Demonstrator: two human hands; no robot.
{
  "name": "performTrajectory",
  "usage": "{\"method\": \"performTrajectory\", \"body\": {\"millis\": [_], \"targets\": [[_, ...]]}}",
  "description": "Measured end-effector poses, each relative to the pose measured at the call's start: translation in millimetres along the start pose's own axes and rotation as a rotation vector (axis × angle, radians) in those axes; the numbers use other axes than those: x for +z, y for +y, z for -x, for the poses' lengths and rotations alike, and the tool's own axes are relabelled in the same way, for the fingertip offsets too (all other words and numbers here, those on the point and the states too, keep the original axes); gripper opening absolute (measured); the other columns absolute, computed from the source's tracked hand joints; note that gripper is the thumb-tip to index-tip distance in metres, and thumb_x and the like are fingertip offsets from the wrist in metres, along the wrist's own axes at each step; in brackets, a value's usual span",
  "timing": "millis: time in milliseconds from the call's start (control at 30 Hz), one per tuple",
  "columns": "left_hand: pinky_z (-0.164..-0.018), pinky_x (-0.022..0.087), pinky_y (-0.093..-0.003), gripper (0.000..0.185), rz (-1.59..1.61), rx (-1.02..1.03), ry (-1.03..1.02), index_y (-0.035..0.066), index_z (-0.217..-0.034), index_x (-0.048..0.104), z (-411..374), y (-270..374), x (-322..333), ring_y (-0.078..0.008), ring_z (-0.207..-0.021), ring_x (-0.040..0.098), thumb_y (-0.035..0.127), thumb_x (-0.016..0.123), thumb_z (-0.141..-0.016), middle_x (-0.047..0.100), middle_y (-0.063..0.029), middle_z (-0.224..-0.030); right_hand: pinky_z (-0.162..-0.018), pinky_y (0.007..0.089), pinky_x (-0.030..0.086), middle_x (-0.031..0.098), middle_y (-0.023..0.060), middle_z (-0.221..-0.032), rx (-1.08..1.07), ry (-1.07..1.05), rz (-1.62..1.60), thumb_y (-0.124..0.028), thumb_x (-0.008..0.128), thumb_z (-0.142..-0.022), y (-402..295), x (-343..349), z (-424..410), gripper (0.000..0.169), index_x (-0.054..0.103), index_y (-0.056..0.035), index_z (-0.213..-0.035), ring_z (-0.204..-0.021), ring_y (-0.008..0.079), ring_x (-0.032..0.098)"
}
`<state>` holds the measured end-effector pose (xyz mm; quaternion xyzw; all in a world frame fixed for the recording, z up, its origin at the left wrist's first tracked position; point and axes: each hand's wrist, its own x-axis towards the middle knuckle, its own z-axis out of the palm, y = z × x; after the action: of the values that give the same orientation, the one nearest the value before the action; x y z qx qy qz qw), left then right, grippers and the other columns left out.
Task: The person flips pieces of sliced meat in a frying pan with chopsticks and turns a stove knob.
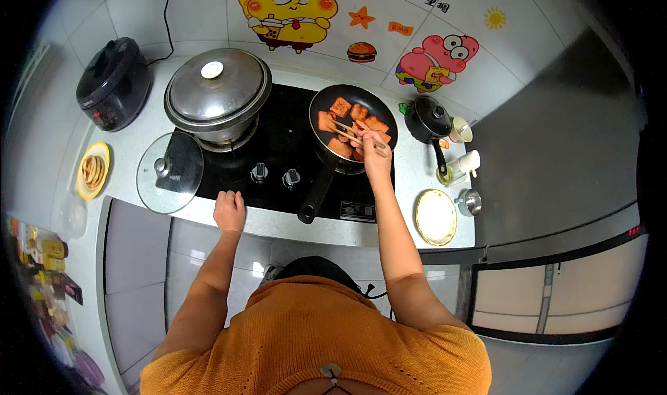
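Note:
My right hand (371, 152) grips a pair of wooden chopsticks (348, 134) over a black frying pan (325, 95). Their tips reach in among several reddish-orange fried slices (341, 107), near a slice at the pan's left. The pan sits on the right burner of a black glass hob (281, 134), its handle towards me. My left hand (230, 211) rests loosely curled at the counter's front edge, between a glass lid (174, 181) and the hob knobs (259, 173). It shows nothing in it, though its palm is hidden.
A large lidded metal pot (219, 90) stands on the left burner. A black electric cooker (112, 85) and a plate of flat cakes (107, 160) are at the left. At the right are a small black lidded pot (427, 119), a glass bottle (457, 170), a metal cup (472, 203) and a scalloped plate (436, 218).

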<state>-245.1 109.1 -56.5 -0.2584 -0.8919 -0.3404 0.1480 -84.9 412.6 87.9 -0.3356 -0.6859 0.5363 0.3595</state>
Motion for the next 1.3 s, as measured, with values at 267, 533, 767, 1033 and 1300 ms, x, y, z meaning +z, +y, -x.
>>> {"method": "performTrajectory", "body": {"millis": [267, 533, 767, 1033, 1300], "targets": [[-0.059, 0.044, -0.0430, 0.024, -0.040, 0.003, -0.007, 0.006, -0.068, 0.052, -0.7, 0.5, -0.3, -0.0322, -0.070, 0.054, 0.020, 0.059, -0.085, 0.050, -0.0111, -0.074, -0.064, 0.0217, 0.052, 0.063, 0.0051, -0.088, -0.035, 0.045, -0.132, -0.023, 0.050, -0.097, 6.2, -50.3, 8.6, 0.023, 0.062, -0.0035, -0.101, -0.075, 0.0141, 0.066], [-0.060, 0.044, -0.0427, 0.023, -0.040, 0.005, 0.001, 0.005, -0.070, 0.053, -0.3, 0.7, 2.6, -0.0323, -0.071, 0.054, 0.021, 0.059, -0.085, 0.052, -0.0109, -0.076, -0.062, 0.0219, 0.050, 0.063, 0.0056, -0.084, 0.007, 0.037, -0.072, -0.019, 0.054, -0.094, -6.5, -83.1, 25.4, 0.021, 0.065, -0.0017, -0.101, -0.070, 0.0117, 0.062], [-0.061, 0.044, -0.0428, 0.023, -0.049, 0.010, -0.003, 0.005, -0.070, 0.054, -0.4, 0.4, 1.1, -0.0323, -0.072, 0.055, 0.021, 0.059, -0.085, 0.052, -0.0109, -0.077, -0.070, 0.0248, 0.051, 0.064, 0.0084, -0.092, -0.235, -0.094, 0.209, -0.017, 0.052, -0.094, -16.8, -63.6, 23.5, 0.023, 0.063, 0.0012, -0.103, -0.077, 0.0151, 0.064], [-0.061, 0.044, -0.0430, 0.023, -0.015, 0.036, 0.027, 0.005, -0.070, 0.054, 1.1, 0.1, 2.7, -0.0324, -0.072, 0.054, 0.021, 0.059, -0.086, 0.052, -0.0113, -0.076, -0.063, 0.0247, 0.055, 0.065, 0.0113, -0.084, -0.096, 0.053, -0.142, -0.021, 0.049, -0.098, -7.0, -71.6, 16.7, 0.028, 0.061, 0.0049, -0.096, -0.073, 0.0202, 0.068], [-0.061, 0.044, -0.0431, 0.024, -0.026, 0.012, 0.010, 0.005, -0.069, 0.053, 1.0, -0.7, 2.0, -0.0323, -0.072, 0.054, 0.021, 0.058, -0.086, 0.051, -0.0112, -0.076, -0.062, 0.0271, 0.058, 0.066, 0.0169, -0.090, 0.120, 0.166, -0.315, -0.030, 0.042, -0.099, -16.4, -97.6, 8.7, 0.036, 0.057, 0.0025, -0.103, -0.076, 0.0235, 0.070]]}}
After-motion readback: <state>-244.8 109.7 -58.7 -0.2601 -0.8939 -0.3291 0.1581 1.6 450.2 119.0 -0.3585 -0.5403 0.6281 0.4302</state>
